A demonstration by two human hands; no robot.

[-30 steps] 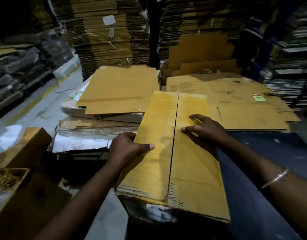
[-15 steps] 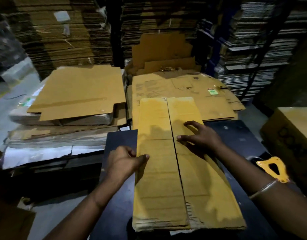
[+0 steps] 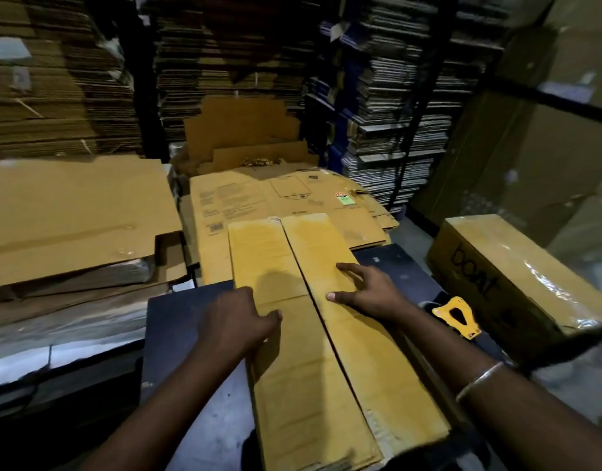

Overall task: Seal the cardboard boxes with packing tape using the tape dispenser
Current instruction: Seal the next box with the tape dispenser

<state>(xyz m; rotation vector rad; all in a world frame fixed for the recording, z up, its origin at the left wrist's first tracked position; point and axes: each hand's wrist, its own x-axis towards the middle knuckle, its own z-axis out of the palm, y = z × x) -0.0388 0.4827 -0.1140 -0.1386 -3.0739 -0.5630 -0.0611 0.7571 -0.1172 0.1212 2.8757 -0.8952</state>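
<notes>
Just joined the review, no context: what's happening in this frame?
A person is getting a cardboard box ready to seal on a dark table. The left hand grips the box's left edge, and the right hand lies flat on the right flap, holding the two flaps shut. The centre seam shows no tape yet. A yellow tape dispenser lies untouched on the table to the right, beside a wrapped box. Flattened cardboard sheets are stacked behind.

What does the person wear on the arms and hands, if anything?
Both forearms are bare, with no sleeves in view. The left hand and the right hand have no gloves. The right wrist carries one thin silver-coloured bangle. No rings or watch are visible.
</notes>
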